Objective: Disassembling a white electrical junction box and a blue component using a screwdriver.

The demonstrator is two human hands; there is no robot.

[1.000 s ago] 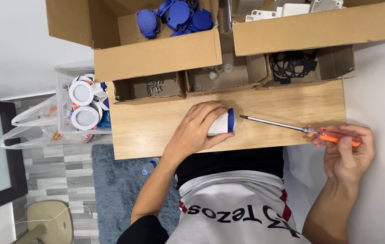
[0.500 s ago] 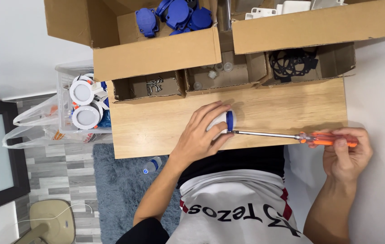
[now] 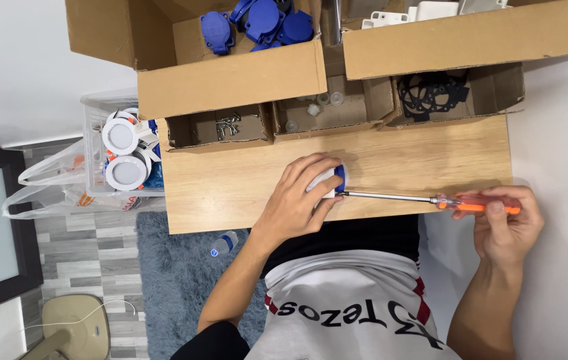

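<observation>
The left hand (image 3: 300,200) was wrapped over a small white and blue socket (image 3: 332,180), fingers curled round it and pinning it on its side against the wooden tabletop (image 3: 230,183). The right hand (image 3: 507,223) was closed around the orange handle of a long screwdriver (image 3: 430,199), whose thin shaft lay level over the table edge with its tip right at the blue end of the socket. From that, I judged the piece to be at the fastening stage, not yet finished or set aside.

Behind the hands stood open cardboard boxes: blue caps (image 3: 257,17), white parts (image 3: 410,10), small metal bits (image 3: 227,123) and black gaskets (image 3: 430,90). Off the table's end, a white basket (image 3: 94,133) held several finished round white units (image 3: 122,153), so some looked done already while plenty of loose parts remained.
</observation>
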